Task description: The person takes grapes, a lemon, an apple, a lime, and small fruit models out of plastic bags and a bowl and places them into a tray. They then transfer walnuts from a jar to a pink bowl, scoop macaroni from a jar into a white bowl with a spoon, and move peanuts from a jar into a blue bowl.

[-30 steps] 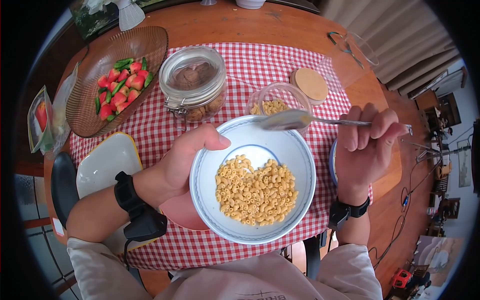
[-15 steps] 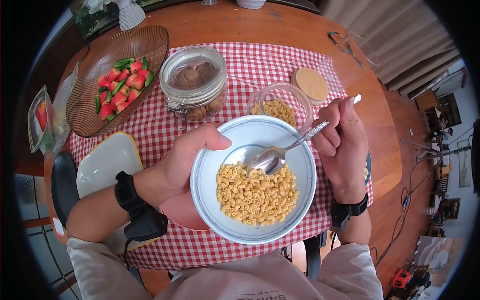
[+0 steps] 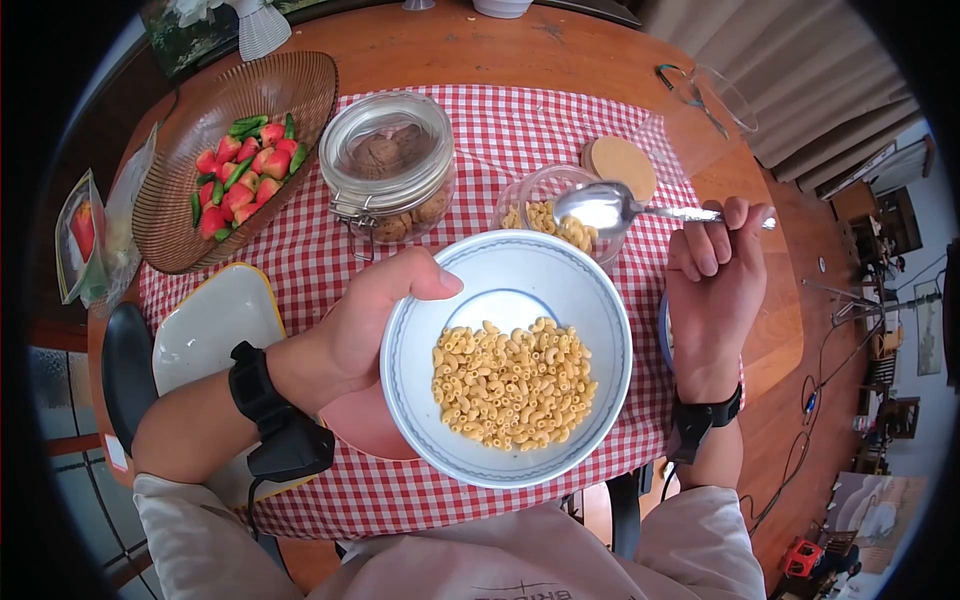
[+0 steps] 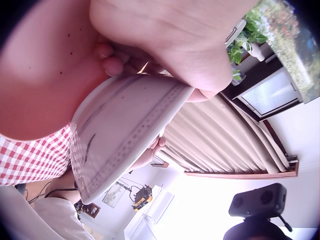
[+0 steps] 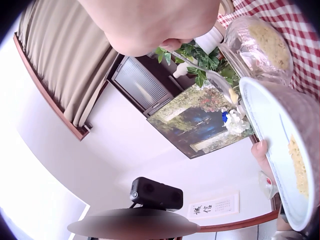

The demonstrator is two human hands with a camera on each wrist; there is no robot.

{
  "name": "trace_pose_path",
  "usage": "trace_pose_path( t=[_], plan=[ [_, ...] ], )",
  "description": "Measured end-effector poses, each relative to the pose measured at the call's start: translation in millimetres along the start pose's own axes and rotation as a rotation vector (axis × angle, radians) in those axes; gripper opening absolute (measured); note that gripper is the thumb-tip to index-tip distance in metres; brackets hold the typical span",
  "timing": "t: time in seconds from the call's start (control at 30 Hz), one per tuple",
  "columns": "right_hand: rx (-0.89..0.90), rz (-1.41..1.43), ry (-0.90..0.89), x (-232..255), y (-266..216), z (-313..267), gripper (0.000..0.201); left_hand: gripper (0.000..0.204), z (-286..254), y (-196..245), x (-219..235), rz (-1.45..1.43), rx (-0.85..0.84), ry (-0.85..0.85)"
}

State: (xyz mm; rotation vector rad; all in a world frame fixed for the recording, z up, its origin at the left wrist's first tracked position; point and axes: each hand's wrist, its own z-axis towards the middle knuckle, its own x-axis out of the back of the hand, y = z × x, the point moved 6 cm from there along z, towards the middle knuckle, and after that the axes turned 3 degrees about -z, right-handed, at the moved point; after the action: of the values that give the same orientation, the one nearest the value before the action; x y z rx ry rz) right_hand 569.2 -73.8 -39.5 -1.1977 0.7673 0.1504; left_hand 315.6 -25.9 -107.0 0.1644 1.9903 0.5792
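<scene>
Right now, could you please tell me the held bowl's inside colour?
The bowl is white inside with blue bands, clearest in the head view.

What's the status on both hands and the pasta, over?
Left hand grips bowl, pasta inside. Right hand holds spoon, some pasta aboard. No obstruction visible between spoon and bowl.

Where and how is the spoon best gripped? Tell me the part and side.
Probably the spoon's handle, near its outer end, from the person's right: it is slim and points that way, the right hand pinches it there, and the head carries pasta.
</scene>
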Motion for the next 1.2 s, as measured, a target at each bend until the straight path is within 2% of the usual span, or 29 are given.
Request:
trace_pose_path(
  t=[0.13,0.2,0.23,0.3,0.33,0.37,0.43,0.57,0.63,0.7,0.77,0.83,0.9,0.93,1.0,1.2],
  plan=[
    [0.123,-0.178,-0.021,-12.9,-3.6,-4.0,0.038,0.062,-1.0,0.2,-2.7,-0.024,0.000,-0.003],
    [0.309,-0.256,0.013,-16.0,-11.6,-9.2,0.039,0.062,0.0,0.7,-0.7,-0.006,-0.005,-0.005],
    [0.308,-0.256,0.013,-12.9,-11.9,-10.0,0.039,0.063,0.3,1.3,-0.2,0.011,-0.011,-0.007],
    [0.504,-0.253,-0.186,-15.4,-23.1,-15.8,0.040,0.063,0.2,1.5,-0.5,0.010,-0.009,-0.015],
    [0.513,-0.230,-0.278,-19.6,-25.0,-15.4,0.045,0.064,0.2,1.3,-1.3,0.010,-0.007,-0.023],
    [0.512,-0.229,-0.280,-22.4,-26.3,-15.8,0.045,0.064,0.2,1.3,-2.1,0.009,-0.009,-0.022],
    [0.426,-0.117,-0.440,-37.0,-25.8,-19.6,0.046,0.064,0.3,1.0,-4.5,-0.008,-0.006,-0.036],
    [0.317,-0.107,-0.443,-36.7,-21.4,-19.6,0.047,0.065,-0.1,0.1,-6.2,-0.029,-0.003,-0.045],
    [0.263,-0.206,-0.474,-36.4,-15.4,-18.7,0.048,0.065,-2.9,-0.4,-12.3,-0.112,0.031,-0.036],
    [0.276,-0.249,-0.432,-32.9,-12.2,-17.7,0.052,0.064,-1.7,-1.6,-8.2,-0.101,0.027,-0.030],
    [0.146,-0.292,-0.386,-29.1,-4.3,-16.5,0.050,0.063,-1.0,-2.0,-5.8,-0.090,0.024,-0.023],
    [0.111,-0.326,-0.369,-35.5,-1.7,-17.8,0.049,0.060,-0.5,-2.0,-5.1,-0.099,0.023,-0.021],
    [0.008,-0.372,-0.231,-29.8,3.3,-15.4,0.048,0.060,1.4,-1.6,2.4,-0.059,0.013,-0.003],
    [0.008,-0.372,-0.231,-29.6,3.2,-14.7,0.048,0.059,1.8,-0.4,4.1,-0.020,0.002,0.016],
    [-0.009,-0.308,-0.129,-22.7,2.6,-10.9,0.047,0.059,0.0,-0.6,-0.6,-0.050,0.009,0.019],
    [-0.116,-0.198,-0.086,-16.4,7.6,-4.8,0.045,0.060,-1.5,-0.4,-8.1,-0.086,0.015,-0.015]
  ],
)
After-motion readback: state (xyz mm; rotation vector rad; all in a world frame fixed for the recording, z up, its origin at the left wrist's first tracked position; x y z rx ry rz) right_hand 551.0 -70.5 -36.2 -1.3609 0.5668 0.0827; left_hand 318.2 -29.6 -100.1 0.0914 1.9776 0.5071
